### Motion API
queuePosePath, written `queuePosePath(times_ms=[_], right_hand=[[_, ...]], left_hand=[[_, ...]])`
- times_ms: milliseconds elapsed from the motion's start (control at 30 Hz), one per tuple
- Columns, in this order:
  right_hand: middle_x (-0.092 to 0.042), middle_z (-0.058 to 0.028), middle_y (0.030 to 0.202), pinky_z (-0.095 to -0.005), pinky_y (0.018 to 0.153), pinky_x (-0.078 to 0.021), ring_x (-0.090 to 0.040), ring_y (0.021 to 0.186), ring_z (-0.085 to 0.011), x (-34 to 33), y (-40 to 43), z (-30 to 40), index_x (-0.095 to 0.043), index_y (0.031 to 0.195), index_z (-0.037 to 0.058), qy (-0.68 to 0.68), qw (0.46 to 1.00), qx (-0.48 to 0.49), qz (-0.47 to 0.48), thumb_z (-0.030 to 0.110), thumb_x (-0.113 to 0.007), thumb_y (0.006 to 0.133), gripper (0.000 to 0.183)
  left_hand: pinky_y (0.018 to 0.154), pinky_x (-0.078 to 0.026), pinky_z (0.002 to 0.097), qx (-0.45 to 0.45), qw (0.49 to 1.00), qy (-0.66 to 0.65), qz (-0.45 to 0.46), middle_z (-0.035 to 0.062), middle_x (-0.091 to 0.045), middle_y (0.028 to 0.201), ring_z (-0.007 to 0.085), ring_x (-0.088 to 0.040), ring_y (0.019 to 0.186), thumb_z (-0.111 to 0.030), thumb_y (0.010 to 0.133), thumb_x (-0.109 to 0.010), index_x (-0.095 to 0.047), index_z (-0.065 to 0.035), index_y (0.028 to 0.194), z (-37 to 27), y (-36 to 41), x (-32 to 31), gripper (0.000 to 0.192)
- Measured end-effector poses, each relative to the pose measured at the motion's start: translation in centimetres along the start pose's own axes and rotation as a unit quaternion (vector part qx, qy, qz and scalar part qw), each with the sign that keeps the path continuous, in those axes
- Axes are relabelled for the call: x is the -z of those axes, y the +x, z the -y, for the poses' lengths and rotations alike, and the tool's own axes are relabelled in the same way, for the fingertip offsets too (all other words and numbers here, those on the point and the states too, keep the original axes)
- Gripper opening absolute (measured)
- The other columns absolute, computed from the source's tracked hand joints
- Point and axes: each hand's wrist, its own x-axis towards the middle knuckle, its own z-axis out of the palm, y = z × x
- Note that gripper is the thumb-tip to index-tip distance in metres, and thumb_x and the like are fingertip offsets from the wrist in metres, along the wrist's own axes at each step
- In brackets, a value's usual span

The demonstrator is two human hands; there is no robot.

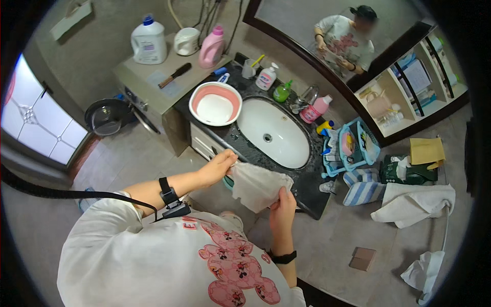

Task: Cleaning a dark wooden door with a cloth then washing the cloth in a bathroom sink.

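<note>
A thin white cloth (259, 186) is spread between my two hands, in front of the counter's near edge. My left hand (219, 169) pinches its upper left corner. On the other side, my right hand (283, 205) grips the right edge between thumb and fingers. Just beyond the cloth is the oval white washbasin (249, 134), set in a black stone countertop (314, 201). To the basin's left stands a pink and white plastic washbowl (215, 111), partly overhanging the counter's front edge.
Behind the basin are a hand soap pump bottle (266, 78), a green bottle (282, 92), the faucet (305, 99) and a pink bottle (315, 109). A blue plastic basket (345, 149) sits at right. Detergent jugs (149, 42) and a hairbrush (175, 75) rest on the washing machine (149, 99).
</note>
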Motion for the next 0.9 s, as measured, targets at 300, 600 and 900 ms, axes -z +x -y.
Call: queuePosePath(times_ms=[300, 600, 900], right_hand=[[-0.064, -0.0109, 0.106, -0.0289, 0.081, -0.0468, -0.061, 0.090, -0.0177, 1.1, 12.5, 0.8, -0.056, 0.112, -0.0074, -0.003, 1.000, 0.003, -0.027, 0.015, -0.054, 0.093, 0.030], [-0.061, -0.0074, 0.085, -0.0285, 0.070, -0.0456, -0.058, 0.078, -0.0160, 8.0, 33.0, -0.1, -0.057, 0.115, -0.0011, -0.446, 0.893, 0.049, -0.040, 0.014, -0.067, 0.079, 0.041], [-0.058, -0.0089, 0.098, -0.0291, 0.077, -0.0448, -0.057, 0.086, -0.0177, 9.0, 50.9, 1.3, -0.035, 0.137, 0.0065, -0.136, 0.987, 0.046, 0.069, -0.001, -0.061, 0.071, 0.071]], left_hand=[[0.047, -0.038, 0.0233, 0.148, 0.988, -0.042, -0.002, 0.0018, -0.058, 0.081, 0.0086, -0.049, 0.059, -0.036, 0.096, -0.047, -0.053, -0.0025, 0.106, -0.2, 13.6, -0.4, 0.036], [0.063, -0.050, 0.0235, 0.187, 0.980, -0.051, 0.044, 0.0072, -0.059, 0.095, 0.0134, -0.060, 0.081, -0.007, 0.082, -0.068, -0.036, -0.0150, 0.133, -1.8, 24.1, -2.9, 0.061], [0.076, -0.050, 0.0260, 0.194, 0.978, -0.077, -0.019, 0.0076, -0.063, 0.106, 0.0139, -0.060, 0.093, -0.006, 0.083, -0.066, -0.031, -0.0195, 0.143, 1.1, 32.1, -6.9, 0.070]])
